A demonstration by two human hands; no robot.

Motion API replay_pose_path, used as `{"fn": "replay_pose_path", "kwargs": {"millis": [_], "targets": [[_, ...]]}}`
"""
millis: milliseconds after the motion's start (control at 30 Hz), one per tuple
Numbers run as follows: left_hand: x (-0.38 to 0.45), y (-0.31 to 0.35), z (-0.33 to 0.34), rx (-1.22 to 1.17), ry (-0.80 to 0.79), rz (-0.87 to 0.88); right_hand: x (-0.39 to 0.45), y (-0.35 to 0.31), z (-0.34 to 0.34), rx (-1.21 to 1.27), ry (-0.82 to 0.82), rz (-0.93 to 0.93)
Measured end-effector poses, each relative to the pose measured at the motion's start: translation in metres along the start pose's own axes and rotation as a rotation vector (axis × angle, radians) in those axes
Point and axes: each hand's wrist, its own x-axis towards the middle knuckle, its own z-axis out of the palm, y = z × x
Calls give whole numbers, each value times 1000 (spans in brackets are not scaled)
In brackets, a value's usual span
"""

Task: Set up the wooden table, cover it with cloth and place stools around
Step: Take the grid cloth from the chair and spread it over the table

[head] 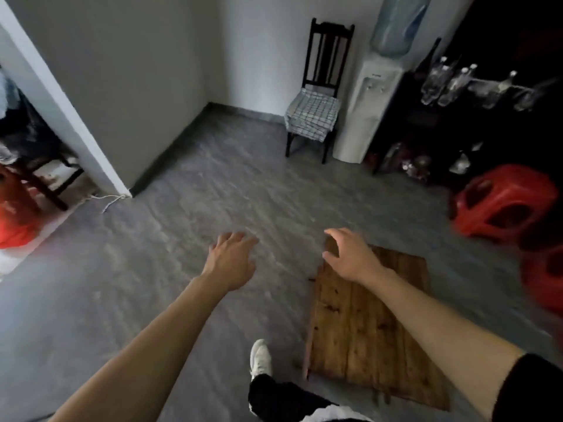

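Observation:
A brown wooden table top (371, 333) stands low over the grey floor at the lower right, its planks running away from me. My right hand (350, 254) hovers over its far left corner with fingers spread and loosely bent, holding nothing. My left hand (233, 257) reaches out over bare floor to the left of the table, fingers spread, empty. A folded checked cloth (312, 115) lies on the seat of a dark wooden chair (327, 56) at the back wall. Red plastic stools (502, 202) sit at the right edge.
A white water dispenser (365, 111) stands right of the chair. A dark shelf with clear bottles (457, 83) fills the right wall. A grey wall corner (122, 117) juts in at left, with a doorway and a red bag (15, 214) beyond. My white shoe (260, 357) is below.

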Motion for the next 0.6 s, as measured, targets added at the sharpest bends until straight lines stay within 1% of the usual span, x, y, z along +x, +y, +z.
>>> {"fn": "replay_pose_path", "kwargs": {"millis": [67, 233, 367, 433, 500, 600], "targets": [[32, 16, 5, 30, -43, 97, 12, 25, 5, 27, 34, 88], [105, 50, 26, 105, -189, 275, 52, 75, 29, 233, 174, 304], [161, 70, 32, 220, -363, 397, 75, 103, 40, 398, 141, 505], [199, 82, 30, 232, -370, 468, 84, 116, 36, 423, 148, 573], [238, 97, 34, 224, -382, 546, 91, 131, 28, 401, 194, 613], [281, 127, 48, 240, -451, 664, 93, 146, 19, 354, 267, 698]]}}
